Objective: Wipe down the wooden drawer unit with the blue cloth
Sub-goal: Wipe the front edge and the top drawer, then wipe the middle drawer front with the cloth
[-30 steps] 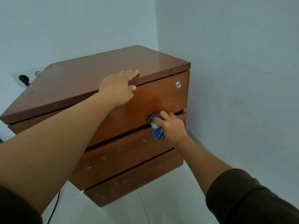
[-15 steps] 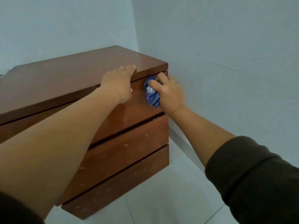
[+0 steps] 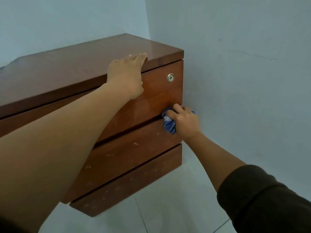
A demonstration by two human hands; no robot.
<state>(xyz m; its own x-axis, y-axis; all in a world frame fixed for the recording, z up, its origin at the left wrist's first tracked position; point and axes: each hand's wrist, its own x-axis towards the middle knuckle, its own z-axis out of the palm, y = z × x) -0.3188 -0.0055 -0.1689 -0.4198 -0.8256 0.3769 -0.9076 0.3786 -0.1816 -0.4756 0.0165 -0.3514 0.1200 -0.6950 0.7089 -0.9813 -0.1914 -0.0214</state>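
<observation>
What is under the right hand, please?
Under the right hand a bunched blue cloth is pressed on the drawer unit, at the gap between two drawers. The wood beneath it is covered.

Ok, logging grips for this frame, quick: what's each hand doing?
Left hand: open, flat on the unit's top edge, holding nothing.
Right hand: closed on the cloth.
</observation>
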